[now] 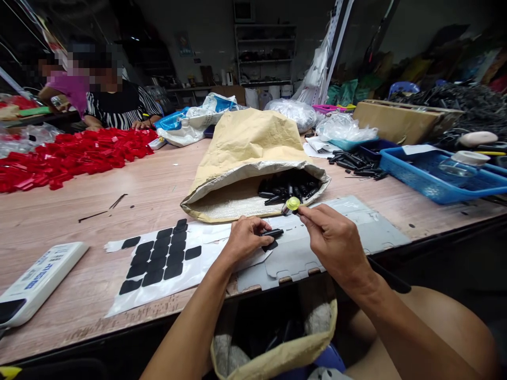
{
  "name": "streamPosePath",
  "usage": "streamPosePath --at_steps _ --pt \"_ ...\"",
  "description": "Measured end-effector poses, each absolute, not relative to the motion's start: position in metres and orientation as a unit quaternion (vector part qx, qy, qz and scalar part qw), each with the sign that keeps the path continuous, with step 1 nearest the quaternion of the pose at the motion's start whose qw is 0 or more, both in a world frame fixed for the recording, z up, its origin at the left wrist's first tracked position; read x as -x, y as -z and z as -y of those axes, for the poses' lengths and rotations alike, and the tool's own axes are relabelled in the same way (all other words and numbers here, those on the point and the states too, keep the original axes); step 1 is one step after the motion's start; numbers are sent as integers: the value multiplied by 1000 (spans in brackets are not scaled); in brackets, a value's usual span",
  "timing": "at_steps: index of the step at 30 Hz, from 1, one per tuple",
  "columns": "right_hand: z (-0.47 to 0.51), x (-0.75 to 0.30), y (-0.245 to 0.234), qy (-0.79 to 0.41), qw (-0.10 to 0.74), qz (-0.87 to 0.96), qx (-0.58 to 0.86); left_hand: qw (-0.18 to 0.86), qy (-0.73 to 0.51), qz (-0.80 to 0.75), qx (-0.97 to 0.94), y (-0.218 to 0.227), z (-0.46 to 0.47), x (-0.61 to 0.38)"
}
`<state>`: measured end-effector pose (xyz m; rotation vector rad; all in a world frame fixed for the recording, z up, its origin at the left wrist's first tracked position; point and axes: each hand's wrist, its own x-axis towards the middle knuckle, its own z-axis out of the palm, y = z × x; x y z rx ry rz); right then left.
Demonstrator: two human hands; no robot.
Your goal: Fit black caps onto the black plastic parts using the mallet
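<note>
My left hand (245, 240) is closed on a small black plastic part (272, 233) above a grey cardboard sheet (356, 221), with a black pad (270, 245) just under it. My right hand (330, 237) pinches a small tool or tube with a yellow-green cap (292, 204), its tip close to the part. A white backing sheet (190, 264) with several black adhesive pads (158, 258) lies to the left of my hands. A brown paper sack (245, 153) lies open just beyond, with several black parts (287, 189) in its mouth.
A white remote-like device (37, 279) lies at the near left. A pile of red plastic parts (71, 155) covers the far left, where another person (114, 103) sits. A blue tray (439, 177) and more black parts (356, 161) are at the right. An open sack (273, 343) sits below the table edge.
</note>
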<state>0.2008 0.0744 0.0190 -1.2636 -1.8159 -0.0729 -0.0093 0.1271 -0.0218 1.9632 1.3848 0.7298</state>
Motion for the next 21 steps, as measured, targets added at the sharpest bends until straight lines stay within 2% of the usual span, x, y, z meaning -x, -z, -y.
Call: streamPosePath --at_steps 4,9,15,21 --pt "-68 -192 -16 45 486 720 493 303 -277 -522 -747 22 -127 9" --pt "-69 -191 8 12 353 779 518 311 -289 -522 -740 27 -128 9" --pt "-78 -214 -9 10 427 728 537 300 -272 -526 -748 23 -127 9" --pt "-86 -266 11 95 358 674 639 289 -253 -527 -758 16 -123 8"
